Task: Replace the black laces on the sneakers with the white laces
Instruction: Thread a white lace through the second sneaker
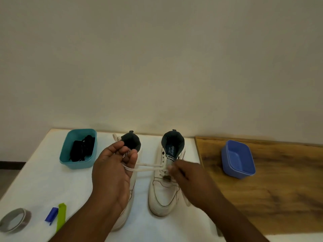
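Sneakers: two white high-tops stand side by side on the white table cover [43, 180], toes toward the camera, dark collars at the far end. The right sneaker [165, 194] shows a scuffed toe and open eyelets; the left sneaker [130, 193] is mostly hidden behind the left hand [113, 173]. One white lace [148, 167] runs in two strands from the right sneaker's lower eyelets across the gap to the left hand, whose curled fingers and thumb pinch it; a loose end pokes out beyond the fingers. The right hand [185, 175] pinches the lace at the eyelets, though motion blur hides the exact grip.

Two tubs: a teal tub [65, 154] at far left holds a tangle of black laces [82, 151]; a blue tub [227, 165] sits on the bare wooden tabletop [279, 198] to the right. Near left lie one tape roll [3, 224], one green strip [61, 215] and one small blue piece [51, 215].
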`<state>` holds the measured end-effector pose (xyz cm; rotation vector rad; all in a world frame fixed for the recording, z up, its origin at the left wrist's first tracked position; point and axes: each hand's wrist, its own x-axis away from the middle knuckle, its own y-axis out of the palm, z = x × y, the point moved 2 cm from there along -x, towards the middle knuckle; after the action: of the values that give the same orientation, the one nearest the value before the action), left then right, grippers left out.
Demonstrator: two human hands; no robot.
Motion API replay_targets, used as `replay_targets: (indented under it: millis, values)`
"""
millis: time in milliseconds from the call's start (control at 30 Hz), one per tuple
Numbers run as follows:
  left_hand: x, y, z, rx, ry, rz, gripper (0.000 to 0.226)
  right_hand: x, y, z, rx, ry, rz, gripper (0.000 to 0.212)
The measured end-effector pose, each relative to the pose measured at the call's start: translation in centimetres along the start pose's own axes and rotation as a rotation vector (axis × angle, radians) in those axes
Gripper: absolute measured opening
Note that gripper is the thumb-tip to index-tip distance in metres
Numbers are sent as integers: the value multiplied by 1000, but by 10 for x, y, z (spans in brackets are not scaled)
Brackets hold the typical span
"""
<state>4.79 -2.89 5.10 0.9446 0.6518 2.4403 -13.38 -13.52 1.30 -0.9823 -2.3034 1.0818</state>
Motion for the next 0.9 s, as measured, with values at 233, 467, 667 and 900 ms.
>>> replay_targets:
  millis: [233,467,667,900]
  values:
    - [-3,-2,-1,8,9,17,29,-4,-12,16,-25,185,168,50]
    - [-3,-5,-9,-625,-42,-90,32,-6,-19,13,-889,309,424,8]
    - [2,-19,-30,-1779,716,-186,29,-1,-19,-8,-881,72,576,27]
    - [12,-2,-29,-1612,791,-277,54,2,20,-26,-516,-2,266,5]
